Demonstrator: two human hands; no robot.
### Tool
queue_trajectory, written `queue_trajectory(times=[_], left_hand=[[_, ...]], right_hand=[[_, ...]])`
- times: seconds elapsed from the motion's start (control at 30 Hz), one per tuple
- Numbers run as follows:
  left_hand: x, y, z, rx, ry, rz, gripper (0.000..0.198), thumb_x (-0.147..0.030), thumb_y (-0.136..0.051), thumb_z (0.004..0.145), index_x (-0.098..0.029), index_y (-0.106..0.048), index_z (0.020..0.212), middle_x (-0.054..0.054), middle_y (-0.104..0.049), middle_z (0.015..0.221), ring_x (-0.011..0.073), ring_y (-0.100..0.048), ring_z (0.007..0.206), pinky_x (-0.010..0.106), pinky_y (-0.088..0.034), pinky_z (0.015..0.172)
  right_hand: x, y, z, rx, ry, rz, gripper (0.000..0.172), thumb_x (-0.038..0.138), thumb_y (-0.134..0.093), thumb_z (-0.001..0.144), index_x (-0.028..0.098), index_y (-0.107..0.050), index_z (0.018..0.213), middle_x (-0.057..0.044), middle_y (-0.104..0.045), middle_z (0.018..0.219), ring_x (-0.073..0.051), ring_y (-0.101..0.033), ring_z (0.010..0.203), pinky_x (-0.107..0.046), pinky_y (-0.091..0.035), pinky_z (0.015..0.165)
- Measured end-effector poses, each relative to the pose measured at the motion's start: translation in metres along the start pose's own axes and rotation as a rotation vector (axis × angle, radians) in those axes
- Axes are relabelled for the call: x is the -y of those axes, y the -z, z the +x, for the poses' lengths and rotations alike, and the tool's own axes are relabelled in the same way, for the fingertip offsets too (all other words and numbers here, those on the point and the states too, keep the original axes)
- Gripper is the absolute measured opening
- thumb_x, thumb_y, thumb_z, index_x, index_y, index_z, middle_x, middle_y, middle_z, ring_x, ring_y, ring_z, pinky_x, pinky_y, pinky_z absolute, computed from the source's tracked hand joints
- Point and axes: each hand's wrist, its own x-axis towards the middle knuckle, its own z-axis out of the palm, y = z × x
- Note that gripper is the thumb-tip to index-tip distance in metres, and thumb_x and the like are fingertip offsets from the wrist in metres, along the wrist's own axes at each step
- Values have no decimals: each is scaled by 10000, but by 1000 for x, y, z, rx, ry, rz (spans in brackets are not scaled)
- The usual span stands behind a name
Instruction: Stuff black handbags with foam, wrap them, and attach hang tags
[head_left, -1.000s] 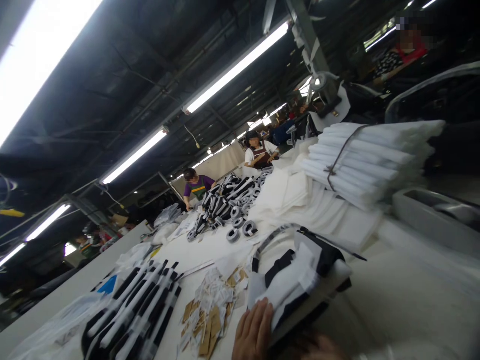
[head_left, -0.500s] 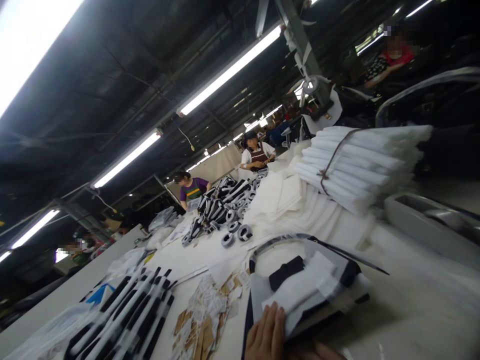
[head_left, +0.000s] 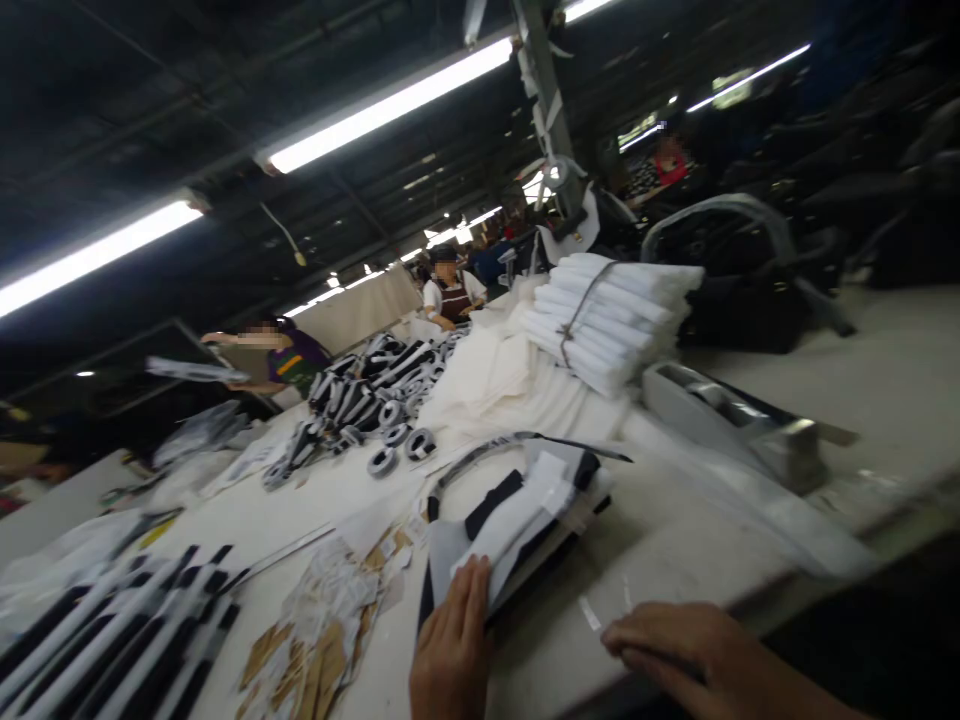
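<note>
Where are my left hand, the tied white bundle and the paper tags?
left hand [head_left: 450, 655], head view, its back
tied white bundle [head_left: 637, 300], head view, upper folds
paper tags [head_left: 322, 620], head view, pile's middle

Left hand [head_left: 450, 650] and right hand [head_left: 671, 650] are bare, the right forearm [head_left: 795, 695] too.

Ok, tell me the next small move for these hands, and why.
Probably bring the right hand over to the black-and-white fabric stack. It lies flat on the table, apart from the stack, while the left hand alone presses the stack's near edge, fingers on the top white piece.
</note>
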Motion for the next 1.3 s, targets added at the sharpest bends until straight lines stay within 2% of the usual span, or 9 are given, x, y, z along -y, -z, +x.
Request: queue_trajectory(times=[0.2,0.33,0.43,0.53,0.67,0.8,0.93,1.17,1.3], left_hand=[[-7,-4,-1,-19,-14,-68,779,-31,-407,912,-302,-114,1581,23,-583,1420,184,-640,1192,294,-542,896],[-9,-3,-2,-32,-26,-53,762,-40,-416,929,-304,-119,1579,22,-571,1432,185,-642,1186,293,-528,886],[-6,-5,-4,-40,-34,-53,752,-48,-415,937,-309,-122,1579,21,-560,1440,179,-643,1182,290,-528,872],[-5,-7,-6,-49,-27,-49,737,-79,-441,953,-299,-123,1580,32,-563,1438,178,-650,1171,294,-531,863],[-6,-7,-6,-56,-25,-49,709,-104,-442,966,-282,-135,1580,45,-558,1444,179,-647,1175,300,-531,874],[-9,-4,-6,-41,23,-81,714,-106,-425,966,-299,-116,1580,47,-555,1448,199,-641,1186,320,-528,886],[-11,-1,-5,-43,41,-103,705,-119,-435,972,-302,-125,1579,48,-550,1453,205,-635,1196,325,-520,905],[-12,0,-6,-15,65,-118,715,-97,-445,967,-304,-135,1577,39,-526,1477,201,-602,1242,323,-507,926],[-14,-1,-6,-2,79,-118,726,-87,-451,964,-298,-127,1579,42,-516,1486,202,-592,1254,331,-499,945]], right_hand=[[-8,132,-1,-617,146,-724,317,420,-510,958,242,-754,1054,-70,-756,1067,-271,-701,998,-408,-526,972],[-21,204,15,-606,20,-970,374,354,-439,963,142,-722,1088,-144,-709,1175,-304,-627,1146,-435,-459,1045],[-36,230,28,-527,-108,-977,358,345,-446,946,152,-738,1016,-122,-743,1096,-300,-668,1058,-429,-517,942],[-40,235,37,-507,-158,-986,310,371,-510,917,176,-751,905,-91,-768,951,-282,-706,892,-390,-556,788],[-29,211,31,-550,-60,-1042,330,382,-490,956,161,-714,1052,-124,-717,1140,-290,-621,1127,-403,-482,975],[-33,170,9,-279,87,-1108,290,337,-489,981,177,-692,1113,-114,-705,1142,-256,-625,1098,-371,-493,960],[-54,148,0,-200,-52,-1185,263,261,-547,939,180,-687,1146,-119,-691,1183,-272,-624,1105,-377,-518,905],[-55,156,14,-249,-180,-1213,270,307,-496,955,223,-747,897,-69,-749,967,-249,-684,939,-331,-519,760],[-54,157,21,-229,-162,-1223,227,278,-545,934,234,-731,1056,-65,-729,1130,-255,-660,1053,-334,-515,813]])
